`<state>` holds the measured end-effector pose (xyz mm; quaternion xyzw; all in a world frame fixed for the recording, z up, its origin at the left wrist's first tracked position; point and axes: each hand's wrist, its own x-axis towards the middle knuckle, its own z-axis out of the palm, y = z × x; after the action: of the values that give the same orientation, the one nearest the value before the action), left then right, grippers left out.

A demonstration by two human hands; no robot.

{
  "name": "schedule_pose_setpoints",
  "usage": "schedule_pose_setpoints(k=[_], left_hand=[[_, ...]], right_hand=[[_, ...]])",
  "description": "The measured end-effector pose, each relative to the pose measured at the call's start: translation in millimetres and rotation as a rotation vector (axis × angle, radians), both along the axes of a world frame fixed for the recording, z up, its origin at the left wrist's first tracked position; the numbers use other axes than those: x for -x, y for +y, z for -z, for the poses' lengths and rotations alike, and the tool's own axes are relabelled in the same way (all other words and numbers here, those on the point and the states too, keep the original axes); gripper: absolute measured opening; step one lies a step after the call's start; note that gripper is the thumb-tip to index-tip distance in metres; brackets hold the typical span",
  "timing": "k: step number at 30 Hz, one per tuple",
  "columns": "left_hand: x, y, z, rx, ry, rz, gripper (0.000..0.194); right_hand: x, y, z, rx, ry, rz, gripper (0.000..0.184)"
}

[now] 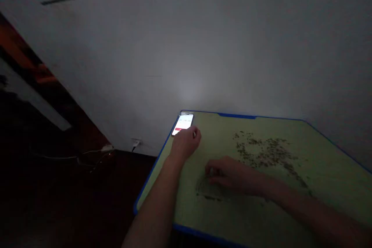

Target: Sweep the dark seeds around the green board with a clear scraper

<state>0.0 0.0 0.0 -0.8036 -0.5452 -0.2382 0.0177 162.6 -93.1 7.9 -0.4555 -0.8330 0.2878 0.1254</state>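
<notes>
In dim light, the left hand (186, 141) covers the lower right corner of a lit phone (182, 122), which lies face up at the desk's (212, 135) ten o'clock, its long axis running from seven to one o'clock, top end toward the wall (186, 46). That hand's fingers are curled in; whether they grip anything, I cannot tell. The right hand's (229, 174) fingers bend toward the thumb, blurred, so a pinch cannot be made out, above a faint see-through shape (202, 188) at its eight o'clock, too murky to name. Small dark pieces (270, 153) spread at its two o'clock, their trail slanting toward four o'clock. The right forearm hides desk beneath it; the frame cuts off the desk's right side.
</notes>
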Motion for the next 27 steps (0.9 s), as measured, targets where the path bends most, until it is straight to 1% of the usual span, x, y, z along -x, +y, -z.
schedule_pose_setpoints(k=[5, 13, 17, 22, 27], left_hand=[[-2, 0, -2.8, 0.028, 0.004, 0.009, 0.030], [-3, 0, -1.4, 0.019, 0.000, 0.014, 0.031], [-3, -1, -2.3, 0.011, -0.009, 0.010, 0.031], [-3, -2, -3.3, 0.024, -0.041, 0.019, 0.030], [-4, -2, -3.7, 0.032, -0.046, 0.014, 0.030]], right_hand=[[6, -21, 11.5, 0.025, 0.008, -0.019, 0.012], [10, -46, 9.1, 0.074, 0.032, 0.017, 0.007], [9, -52, 13.8, 0.128, 0.084, 0.032, 0.005], [7, -54, 20.7, 0.120, 0.100, 0.070, 0.009], [5, -55, 20.1, 0.127, 0.084, 0.061, 0.008]])
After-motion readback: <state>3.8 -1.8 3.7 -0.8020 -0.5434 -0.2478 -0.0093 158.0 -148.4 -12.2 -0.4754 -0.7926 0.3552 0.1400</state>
